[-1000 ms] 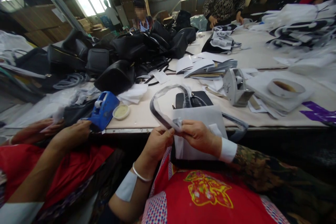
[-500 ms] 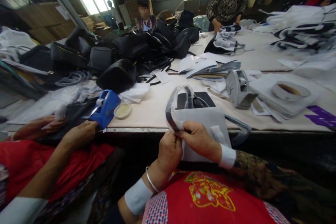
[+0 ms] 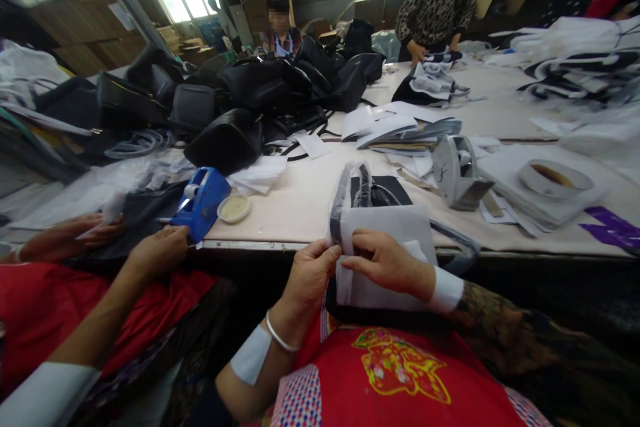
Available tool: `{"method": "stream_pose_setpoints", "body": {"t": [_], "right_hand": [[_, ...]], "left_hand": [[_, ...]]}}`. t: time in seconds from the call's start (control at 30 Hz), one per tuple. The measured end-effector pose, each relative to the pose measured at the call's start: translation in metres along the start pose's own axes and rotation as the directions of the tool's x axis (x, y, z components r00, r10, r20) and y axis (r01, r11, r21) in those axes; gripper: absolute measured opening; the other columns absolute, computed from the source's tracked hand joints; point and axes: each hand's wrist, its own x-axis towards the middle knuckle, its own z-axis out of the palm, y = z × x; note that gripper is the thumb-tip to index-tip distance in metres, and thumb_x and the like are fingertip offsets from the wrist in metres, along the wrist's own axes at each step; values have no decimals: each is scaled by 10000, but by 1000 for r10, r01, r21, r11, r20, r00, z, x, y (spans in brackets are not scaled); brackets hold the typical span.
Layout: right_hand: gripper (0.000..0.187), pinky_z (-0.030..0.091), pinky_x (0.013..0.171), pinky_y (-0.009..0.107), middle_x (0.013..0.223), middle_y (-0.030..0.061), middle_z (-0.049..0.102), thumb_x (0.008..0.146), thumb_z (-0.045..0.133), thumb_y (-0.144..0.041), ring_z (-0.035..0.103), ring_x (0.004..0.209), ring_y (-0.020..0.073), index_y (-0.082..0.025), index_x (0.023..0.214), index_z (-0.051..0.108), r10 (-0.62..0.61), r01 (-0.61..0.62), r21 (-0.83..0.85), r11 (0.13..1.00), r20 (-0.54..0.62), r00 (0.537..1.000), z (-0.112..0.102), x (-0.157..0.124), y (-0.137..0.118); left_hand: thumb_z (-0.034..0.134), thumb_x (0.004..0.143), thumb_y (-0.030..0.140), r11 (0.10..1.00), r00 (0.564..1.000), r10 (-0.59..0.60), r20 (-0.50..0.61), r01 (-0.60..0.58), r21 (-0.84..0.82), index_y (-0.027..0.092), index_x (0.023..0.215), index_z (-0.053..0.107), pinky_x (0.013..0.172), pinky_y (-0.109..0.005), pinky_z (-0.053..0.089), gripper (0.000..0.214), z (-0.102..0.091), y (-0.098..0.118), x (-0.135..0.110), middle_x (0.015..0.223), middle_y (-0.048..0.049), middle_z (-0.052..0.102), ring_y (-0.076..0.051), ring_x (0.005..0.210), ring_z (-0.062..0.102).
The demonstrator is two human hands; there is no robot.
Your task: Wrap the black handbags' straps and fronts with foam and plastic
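A black bag (image 3: 404, 194) is in front of me at the table edge, with a white sheet (image 3: 400, 219) over its near side. Its left handle (image 3: 337, 217) is wrapped in clear plastic and stands up; another wrapped handle (image 3: 457, 245) hangs out to the right. My left hand (image 3: 311, 273) pinches the plastic wrap at the lower end of the left handle. Against the white sheet rests my right hand (image 3: 393, 267), its fingers bent and its thumb apart from them. Nothing shows between them.
To the left, a co-worker's hand (image 3: 157, 253) is at a blue tape dispenser (image 3: 200, 203), beside a small round dish (image 3: 234, 208). A grey tape dispenser (image 3: 460, 173), tape roll (image 3: 555, 177) and paper stack (image 3: 387, 123) lie right. Black bags (image 3: 227, 140) are piled behind.
My right hand has come away from the left fingertips and its thumb and fingers have parted. My left hand keeps its pinch, and the wrapped handle has shifted slightly right and become more upright.
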Motion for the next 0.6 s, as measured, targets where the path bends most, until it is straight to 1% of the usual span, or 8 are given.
{"method": "stream_pose_setpoints", "body": {"t": [0.07, 0.13, 0.2, 0.27, 0.37, 0.43, 0.5, 0.6], "right_hand": [[370, 312, 484, 236, 600, -29, 498, 853, 679, -495, 394, 540, 105, -159, 710, 622, 228, -232, 288, 929, 48, 973, -3, 1, -3], [414, 270, 444, 228, 527, -57, 444, 810, 704, -544, 335, 480, 85, -154, 692, 631, 390, -381, 489, 785, 87, 917, -4, 3, -7], [390, 321, 462, 231, 527, -45, 494, 797, 719, -512, 384, 482, 88, -146, 682, 650, 423, -388, 590, 708, 85, 902, -3, 4, -10], [302, 418, 544, 250, 620, -7, 615, 823, 705, -430, 509, 563, 120, -144, 727, 693, 347, -312, 575, 756, 52, 936, -1, 3, -11], [178, 482, 680, 284, 776, 27, 706, 891, 640, -300, 613, 717, 166, -165, 823, 733, 139, -132, 279, 951, -5, 990, 1, -1, -10], [183, 480, 714, 289, 839, 56, 717, 940, 569, -238, 629, 771, 180, -166, 896, 731, -25, 24, -28, 999, -14, 1000, 3, -4, -8], [215, 461, 677, 289, 850, 93, 707, 964, 510, -195, 626, 760, 191, -142, 933, 717, -141, 135, -322, 937, 6, 990, 6, -6, -7], [216, 406, 597, 301, 795, 118, 679, 939, 491, -126, 607, 689, 200, -118, 900, 703, -150, 158, -597, 786, 63, 987, 11, -10, -5]], "left_hand": [[759, 807, 289, 954, 983, 180, 29, -182, 239, 180, 836, 761, 690, -261, 481, 113, 1, -2, -6, 752, -11, 662, -137, 688, 576], [726, 837, 265, 847, 941, 330, 77, -332, 415, 201, 843, 785, 832, -310, 490, 88, 1, -3, -10, 877, -43, 707, -195, 853, 625], [719, 845, 270, 785, 919, 378, 115, -384, 486, 207, 840, 791, 855, -320, 485, 95, -3, -2, -11, 880, -51, 705, -209, 877, 628], [728, 845, 307, 829, 944, 280, 176, -330, 452, 193, 874, 785, 828, -309, 484, 131, -9, 0, -10, 827, -46, 682, -192, 827, 614], [732, 839, 430, 956, 971, 18, 236, -85, 279, 151, 885, 744, 581, -228, 406, 283, -15, 5, -4, 592, 29, 512, -101, 557, 454], [747, 813, 483, 982, 986, -52, 156, 22, 187, 142, 782, 683, 467, -200, 248, 348, -14, 4, 0, 518, 79, 365, -61, 473, 285], [769, 792, 478, 985, 999, -16, 38, 10, 172, 151, 687, 608, 456, -203, 191, 380, -8, 0, 2, 518, 89, 323, -55, 477, 241], [739, 826, 434, 956, 991, 118, -55, -99, 277, 159, 659, 609, 509, -208, 300, 347, 3, -9, 0, 560, 61, 414, -78, 534, 355]]}}
